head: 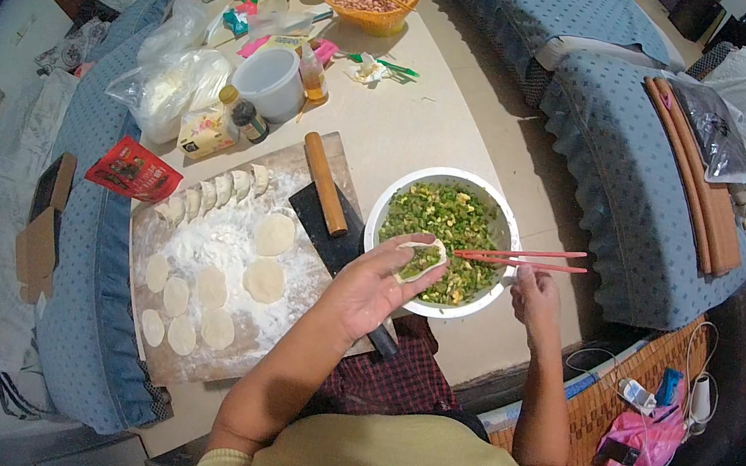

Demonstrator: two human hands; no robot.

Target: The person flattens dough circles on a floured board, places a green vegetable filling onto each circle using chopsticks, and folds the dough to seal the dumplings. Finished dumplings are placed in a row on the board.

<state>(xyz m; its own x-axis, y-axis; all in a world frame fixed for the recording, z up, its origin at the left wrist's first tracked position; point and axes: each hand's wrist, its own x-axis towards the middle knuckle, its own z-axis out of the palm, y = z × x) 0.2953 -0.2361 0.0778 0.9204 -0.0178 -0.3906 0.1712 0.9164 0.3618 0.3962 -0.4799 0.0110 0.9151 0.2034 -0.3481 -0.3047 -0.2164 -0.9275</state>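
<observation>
My left hand [369, 300] cups a dough wrapper [435, 253] with green chopped filling [419, 259] in it, above the near-left rim of a white bowl [386, 194]. The bowl holds a mix of chopped greens and yellow bits, probably egg [452, 209]. My right hand [535, 295], at the bowl's right side, grips a pair of pink chopsticks [533, 260]; their tips are close to the wrapper. To the left, round dough wrappers [264, 281] lie on a floured wooden board [199, 371]. A row of folded dumplings [223, 189] lines the board's far left side.
A wooden rolling pin [325, 183] rests across a black cleaver blade [303, 204] by the bowl. Beyond stand a plastic tub [266, 83], bottles [249, 121], a flour bag [174, 86] and an orange basket of peanuts [380, 23]. A red pouch [133, 168] touches the board's left corner.
</observation>
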